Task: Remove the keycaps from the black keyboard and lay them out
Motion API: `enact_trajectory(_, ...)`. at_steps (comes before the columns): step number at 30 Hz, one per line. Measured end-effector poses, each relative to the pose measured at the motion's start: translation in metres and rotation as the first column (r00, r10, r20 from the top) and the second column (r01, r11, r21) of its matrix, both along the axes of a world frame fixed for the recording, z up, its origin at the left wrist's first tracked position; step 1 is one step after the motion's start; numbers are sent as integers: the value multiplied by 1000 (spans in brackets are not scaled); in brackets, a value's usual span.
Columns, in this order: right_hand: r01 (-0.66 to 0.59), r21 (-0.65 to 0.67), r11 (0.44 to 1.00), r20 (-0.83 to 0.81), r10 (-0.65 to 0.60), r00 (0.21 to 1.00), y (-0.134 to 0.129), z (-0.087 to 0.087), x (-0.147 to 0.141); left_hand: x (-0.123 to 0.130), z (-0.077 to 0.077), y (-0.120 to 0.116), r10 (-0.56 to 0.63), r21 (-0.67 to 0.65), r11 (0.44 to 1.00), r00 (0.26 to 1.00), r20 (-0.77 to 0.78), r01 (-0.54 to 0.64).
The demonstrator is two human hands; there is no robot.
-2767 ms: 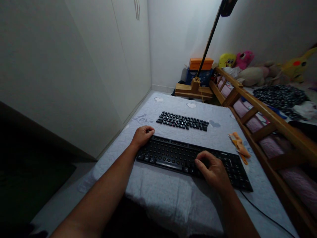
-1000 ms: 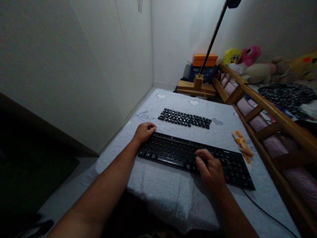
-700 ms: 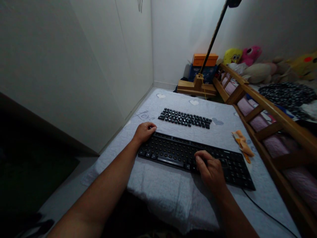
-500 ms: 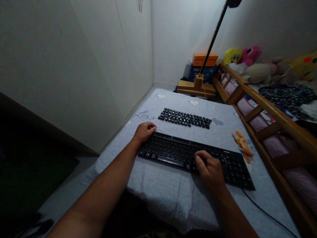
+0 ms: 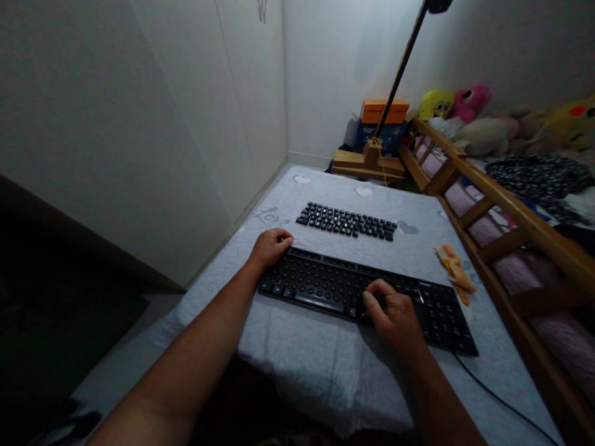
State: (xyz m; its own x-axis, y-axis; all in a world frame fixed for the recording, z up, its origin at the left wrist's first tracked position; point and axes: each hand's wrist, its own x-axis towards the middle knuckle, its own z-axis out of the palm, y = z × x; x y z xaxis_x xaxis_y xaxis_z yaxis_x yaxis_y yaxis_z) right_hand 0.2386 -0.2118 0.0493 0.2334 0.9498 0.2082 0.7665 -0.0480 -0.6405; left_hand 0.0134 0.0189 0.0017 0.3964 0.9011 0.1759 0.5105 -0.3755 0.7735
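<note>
A black keyboard (image 5: 325, 282) lies on the cloth-covered table, much of its main section stripped to the bare key seats. Its bottom row and right-hand number block still carry keys. At the far left corner, my left hand (image 5: 272, 246) is closed on the keyboard's edge. Over the right part of the letter area, my right hand (image 5: 393, 310) is pinched, thumb against forefinger; whatever lies between the fingertips is hidden. Beyond the keyboard, loose black keycaps (image 5: 346, 221) are laid out in rows.
An orange-handled tool (image 5: 458, 279) with an orange cloth-like piece lies on the right of the table (image 5: 297, 347). The keyboard's cable (image 5: 502, 396) runs off to the lower right. A wooden bed rail (image 5: 511, 204) borders the right side, and a white cabinet (image 5: 195, 124) the left.
My right hand has shifted very slightly to the left and up over the keyboard, still pinched. My left hand stays at the corner.
</note>
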Motion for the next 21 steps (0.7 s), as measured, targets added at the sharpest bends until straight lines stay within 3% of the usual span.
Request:
enact_trajectory(12,10,-92,996,-56,-15,998,3,0,2,0,2,-1,-1,-6,1000,1000,9,2)
enact_trajectory(21,-140,-128,982,-108,126,986,-2,-1,14,0,-3,1,-9,-12,1000,1000,14,10)
